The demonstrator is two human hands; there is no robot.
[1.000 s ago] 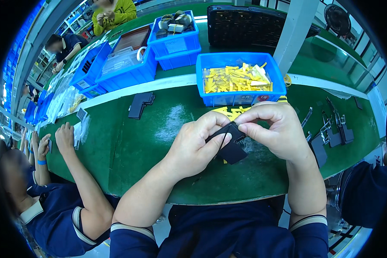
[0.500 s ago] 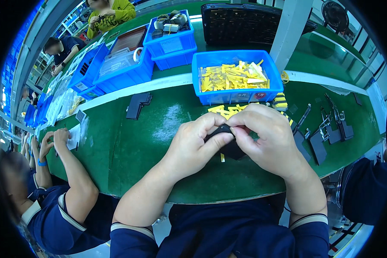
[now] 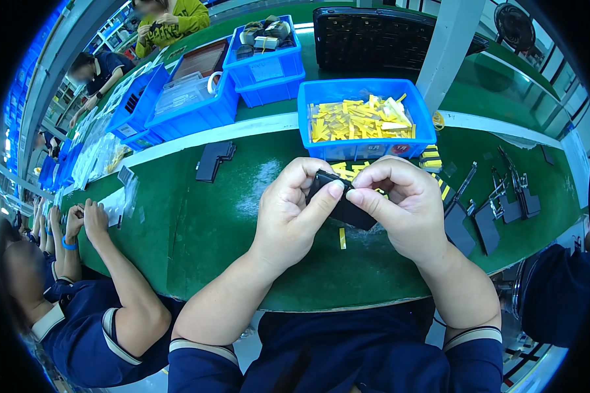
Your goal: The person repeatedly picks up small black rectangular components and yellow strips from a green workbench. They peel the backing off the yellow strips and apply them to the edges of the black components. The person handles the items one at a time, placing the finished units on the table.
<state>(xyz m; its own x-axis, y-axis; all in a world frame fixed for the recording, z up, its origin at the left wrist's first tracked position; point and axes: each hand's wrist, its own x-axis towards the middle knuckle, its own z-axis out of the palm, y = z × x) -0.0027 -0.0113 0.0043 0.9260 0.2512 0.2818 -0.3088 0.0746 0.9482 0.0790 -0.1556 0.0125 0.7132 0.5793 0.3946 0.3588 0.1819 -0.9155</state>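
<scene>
A dark, flat black plastic part [image 3: 354, 213] is held above the green bench in front of me. My left hand [image 3: 287, 213] is closed on its left end, thumb on top and fingers beneath. My right hand [image 3: 405, 208] pinches at the part's upper edge with thumb and forefinger; whether something small sits between those fingertips is hidden. Behind my hands lie loose yellow strips [image 3: 349, 169], partly covered by them. A single yellow strip [image 3: 343, 238] rests on the bench just below the part.
Beyond my hands stands a blue bin [image 3: 367, 150] of yellow strips. Several black parts with metal hinges [image 3: 486, 228] lie at the right, and another black part [image 3: 214, 162] at the left. Blue crates [image 3: 193, 105] stand farther back. A co-worker's hands [image 3: 90, 216] are at the left.
The black part has tilted, so more of its flat face shows. My left hand has turned more upright, and my right hand has shifted slightly down and rightward.
</scene>
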